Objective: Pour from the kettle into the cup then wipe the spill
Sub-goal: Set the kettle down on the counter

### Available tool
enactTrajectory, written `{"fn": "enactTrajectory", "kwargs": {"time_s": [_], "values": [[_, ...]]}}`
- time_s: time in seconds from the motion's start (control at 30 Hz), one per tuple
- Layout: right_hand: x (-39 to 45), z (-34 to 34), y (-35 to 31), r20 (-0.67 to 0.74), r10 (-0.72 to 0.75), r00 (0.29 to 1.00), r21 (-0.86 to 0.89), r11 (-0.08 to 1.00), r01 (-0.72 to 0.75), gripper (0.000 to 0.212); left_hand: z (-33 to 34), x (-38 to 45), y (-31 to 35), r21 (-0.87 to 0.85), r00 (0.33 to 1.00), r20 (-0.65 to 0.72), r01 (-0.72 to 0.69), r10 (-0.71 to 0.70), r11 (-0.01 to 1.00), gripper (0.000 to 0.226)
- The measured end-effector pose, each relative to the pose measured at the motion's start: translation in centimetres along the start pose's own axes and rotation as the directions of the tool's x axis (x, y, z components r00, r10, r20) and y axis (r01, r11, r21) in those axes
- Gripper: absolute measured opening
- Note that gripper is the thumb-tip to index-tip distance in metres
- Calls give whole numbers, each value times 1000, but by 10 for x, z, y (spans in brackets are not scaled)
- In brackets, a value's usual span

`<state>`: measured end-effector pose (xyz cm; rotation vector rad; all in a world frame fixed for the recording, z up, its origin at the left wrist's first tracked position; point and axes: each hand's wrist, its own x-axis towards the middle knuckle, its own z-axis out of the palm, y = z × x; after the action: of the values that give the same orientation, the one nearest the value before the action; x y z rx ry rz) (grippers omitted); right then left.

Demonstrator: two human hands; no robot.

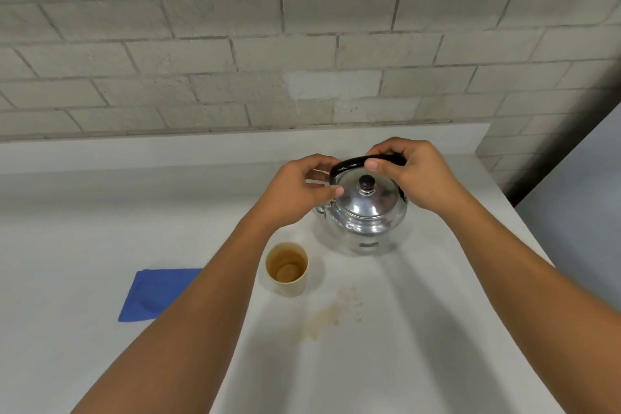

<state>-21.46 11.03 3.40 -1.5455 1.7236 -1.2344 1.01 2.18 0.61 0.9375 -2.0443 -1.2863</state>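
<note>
at centre frame the kettle point(366, 212) stands on the counter point(100, 212), its black handle point(349, 163) pinched by the right hand point(413, 175) and its left side touched by the curled left hand point(302, 191). the cup point(287, 268) sits just below-left, a brown spill point(331, 314) lower right of it, the blue cloth point(154, 292) at left. the lid is best steadied while the spout is brought over the cup slowly.
</note>
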Motion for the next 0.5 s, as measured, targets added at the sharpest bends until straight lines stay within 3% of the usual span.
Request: {"fn": "enactTrajectory", "kwargs": {"time_s": [0.17,0.5], "values": [[13,5,13,-4,14,1000,4,1000,-14,8,9,21,-7,62,993,-119,14,-6,998,28],[23,1,41,40,90,995,-44,995,-88,7,18,43,-20,121,995,-63,87,-80,989,26]]}}
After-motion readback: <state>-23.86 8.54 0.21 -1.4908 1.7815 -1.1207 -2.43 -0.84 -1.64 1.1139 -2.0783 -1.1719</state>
